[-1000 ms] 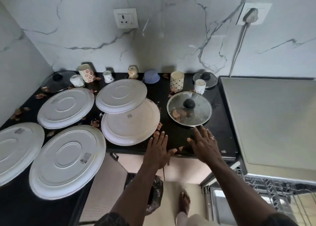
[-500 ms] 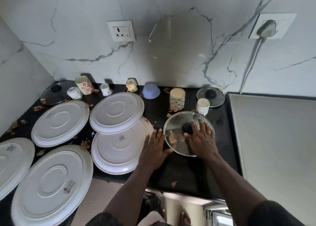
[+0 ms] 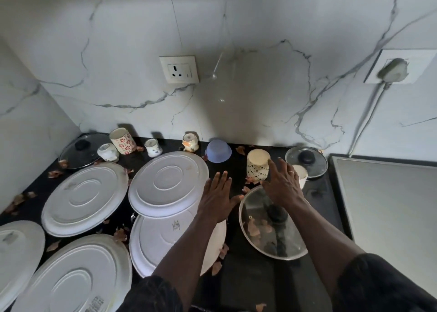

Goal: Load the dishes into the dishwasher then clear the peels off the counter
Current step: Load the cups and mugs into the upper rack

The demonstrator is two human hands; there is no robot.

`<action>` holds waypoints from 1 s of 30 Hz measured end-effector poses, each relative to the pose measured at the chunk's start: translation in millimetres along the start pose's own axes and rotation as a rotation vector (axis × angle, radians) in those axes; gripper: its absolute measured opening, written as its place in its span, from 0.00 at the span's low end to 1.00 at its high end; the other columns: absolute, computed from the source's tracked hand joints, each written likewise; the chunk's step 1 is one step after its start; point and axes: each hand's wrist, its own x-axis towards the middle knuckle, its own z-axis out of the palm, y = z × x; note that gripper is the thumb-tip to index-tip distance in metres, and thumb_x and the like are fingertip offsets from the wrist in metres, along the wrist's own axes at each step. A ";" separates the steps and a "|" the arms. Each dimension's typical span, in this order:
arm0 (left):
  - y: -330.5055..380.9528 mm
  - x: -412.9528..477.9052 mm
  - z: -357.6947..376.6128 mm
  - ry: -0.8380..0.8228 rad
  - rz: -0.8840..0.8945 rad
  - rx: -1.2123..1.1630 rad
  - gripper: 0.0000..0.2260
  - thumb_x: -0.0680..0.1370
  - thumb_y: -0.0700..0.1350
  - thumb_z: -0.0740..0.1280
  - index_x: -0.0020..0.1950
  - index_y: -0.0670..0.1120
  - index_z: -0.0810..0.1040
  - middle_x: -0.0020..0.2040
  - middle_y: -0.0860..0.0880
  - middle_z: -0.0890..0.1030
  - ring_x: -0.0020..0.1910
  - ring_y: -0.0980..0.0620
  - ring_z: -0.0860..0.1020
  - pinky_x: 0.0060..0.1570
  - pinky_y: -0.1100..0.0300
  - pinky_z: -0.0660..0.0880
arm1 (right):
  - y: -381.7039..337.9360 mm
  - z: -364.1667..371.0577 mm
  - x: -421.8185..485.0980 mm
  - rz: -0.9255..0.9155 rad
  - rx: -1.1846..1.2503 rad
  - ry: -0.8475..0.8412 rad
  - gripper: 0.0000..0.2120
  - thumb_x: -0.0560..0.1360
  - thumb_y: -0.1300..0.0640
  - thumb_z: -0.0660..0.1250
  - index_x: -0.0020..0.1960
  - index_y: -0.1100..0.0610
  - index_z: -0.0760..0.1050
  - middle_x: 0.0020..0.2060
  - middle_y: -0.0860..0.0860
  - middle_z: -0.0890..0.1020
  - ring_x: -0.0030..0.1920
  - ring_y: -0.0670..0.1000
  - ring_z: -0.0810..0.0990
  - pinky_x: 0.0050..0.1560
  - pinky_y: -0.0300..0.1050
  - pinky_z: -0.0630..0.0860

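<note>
Reaching over a black counter (image 3: 248, 278), a person holds both hands flat with fingers straight, gripping nothing. The left hand (image 3: 218, 198) hovers, palm down, between a white plate (image 3: 169, 184) and a large glass lid (image 3: 272, 231), its thumb pointing toward the lid's rim. The right hand (image 3: 282, 186) stretches above that lid, with its forefinger at the upper edge of a cream cup (image 3: 256, 168) patterned with dark dots and standing upside down; whether it touches cannot be told. The lid lies flat, with a black knob (image 3: 275, 213) and a metal rim. Five white plates lie face down across the left and middle of the counter, and the middle one overlaps a lower plate (image 3: 165, 240). Along the marble wall stand small cups, an upturned blue bowl (image 3: 218, 151), and two more glass lids. Dry brown peels (image 3: 120, 235) are scattered among the dishes, some showing through the large lid's glass.
</note>
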 end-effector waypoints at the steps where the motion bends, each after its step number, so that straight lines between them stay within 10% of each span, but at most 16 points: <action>1: -5.9 5.2 -1.8 0.003 -0.003 -0.006 0.34 0.82 0.66 0.48 0.83 0.47 0.52 0.83 0.49 0.44 0.81 0.50 0.40 0.78 0.50 0.40 | -6.5 0.4 7.6 -0.006 -0.006 -0.001 0.38 0.77 0.47 0.67 0.80 0.50 0.51 0.79 0.58 0.54 0.78 0.63 0.54 0.77 0.60 0.56; 16: -140.1 94.4 -37.7 0.113 -0.084 -0.013 0.33 0.81 0.66 0.55 0.80 0.46 0.61 0.82 0.45 0.57 0.81 0.46 0.51 0.78 0.47 0.49 | -32.5 11.4 66.9 -0.001 -0.004 -0.024 0.39 0.74 0.51 0.71 0.79 0.43 0.54 0.75 0.52 0.58 0.69 0.63 0.68 0.60 0.58 0.75; 30: -337.0 134.6 -121.5 0.301 -0.514 0.111 0.27 0.78 0.56 0.67 0.71 0.40 0.70 0.70 0.38 0.70 0.71 0.38 0.65 0.69 0.46 0.62 | -32.2 22.6 75.6 0.035 -0.027 -0.025 0.42 0.70 0.52 0.77 0.75 0.42 0.56 0.71 0.55 0.62 0.64 0.68 0.72 0.53 0.61 0.79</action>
